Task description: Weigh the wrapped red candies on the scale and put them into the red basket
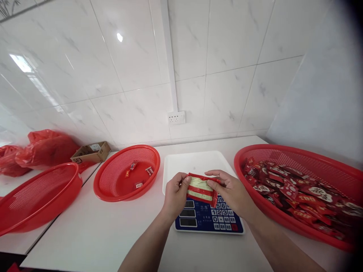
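My left hand point(176, 194) and my right hand point(229, 190) both grip a red packet with pale green bands point(202, 189), one hand at each end. They hold it just above the blue keypad of an electronic scale point(208, 219), in front of its white weighing plate point(193, 164). Each hand's fingers are curled round the packet's edges.
A big red mesh basket point(297, 155) full of several red wrapped packets sits at the right. A smaller red basket point(127, 172) with several small candies stands to the left, another red basket point(36, 196) further left. A cardboard box point(90, 151) and red bags point(42, 147) lie against the tiled wall.
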Demonstrator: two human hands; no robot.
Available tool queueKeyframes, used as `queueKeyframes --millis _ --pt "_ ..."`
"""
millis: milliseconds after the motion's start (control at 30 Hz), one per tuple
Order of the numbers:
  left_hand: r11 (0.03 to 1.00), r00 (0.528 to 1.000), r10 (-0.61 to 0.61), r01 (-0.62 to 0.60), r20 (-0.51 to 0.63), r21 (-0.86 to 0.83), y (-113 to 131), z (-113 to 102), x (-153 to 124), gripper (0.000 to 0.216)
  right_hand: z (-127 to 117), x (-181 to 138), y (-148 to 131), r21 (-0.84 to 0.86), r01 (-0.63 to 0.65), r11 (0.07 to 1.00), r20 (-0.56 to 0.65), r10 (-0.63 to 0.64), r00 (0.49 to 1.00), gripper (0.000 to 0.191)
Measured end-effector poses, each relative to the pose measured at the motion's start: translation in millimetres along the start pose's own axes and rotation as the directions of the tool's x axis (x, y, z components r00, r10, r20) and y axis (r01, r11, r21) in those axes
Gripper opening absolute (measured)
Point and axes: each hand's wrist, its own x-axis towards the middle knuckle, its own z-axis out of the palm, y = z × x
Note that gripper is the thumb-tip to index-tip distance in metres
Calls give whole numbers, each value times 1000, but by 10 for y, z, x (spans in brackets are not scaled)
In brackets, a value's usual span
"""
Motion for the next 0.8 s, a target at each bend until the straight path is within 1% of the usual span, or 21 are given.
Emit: queueKeyframes --millis 67,100,167,200,267,300,333,367,433,500,567,633,667,733,800 --pt "996 999 39 -36 -34 87 6 -42 -17 26 -8 -35 41 13 30 999 18 -30 999 44" --pt "987 995 66 -55 -69 148 13 -100 -14 25 -24 -63 69 15 50 999 27 -50 998 43" --pt "956 972 136 -78 -193 284 29 -295 22 25 -85 -140 139 5 76 997 32 -76 997 39" --pt "936 943 161 -53 -291 349 37 -426 57 26 -131 -187 177 -9 80 997 24 -80 997 37" --pt "884 865 191 54 -464 464 42 -718 154 28 -249 -291 245 -46 78 996 -9 -79 997 33" --pt "840 832 201 125 -517 528 37 -861 208 29 -319 -343 269 -69 73 995 -29 -75 997 32" --pt "791 818 202 188 -538 583 26 -989 258 31 -396 -393 281 -96 70 993 -53 -75 996 32" --pt "739 817 195 242 -544 629 8 -1095 300 35 -480 -438 281 -130 68 989 -80 -79 994 32" --pt "616 873 135 296 -468 730 -47 -1226 345 49 -673 -508 246 -227 68 971 -144 -103 984 32" --pt "492 930 89 271 -357 827 -119 -1254 339 60 -896 -547 175 -365 51 929 -196 -131 972 33" --pt "416 963 79 202 -257 886 -192 -1223 306 63 -1132 -557 97 -518 -8 855 -237 -134 962 35" --pt "406 974 54 179 -219 896 -250 -1192 288 62 -1346 -549 42 -652 -109 750 -288 -112 951 38" --pt "422 972 18 204 -234 883 -273 -1190 295 60 -1435 -543 31 -706 -159 690 -308 -97 947 39" --pt "467 946 -66 311 -318 828 -306 -1217 338 55 -1574 -535 57 -774 -231 590 -327 -59 943 41" --pt "517 906 -104 401 -410 756 -315 -1267 392 48 -1679 -541 160 -802 -254 541 -323 -35 946 43"
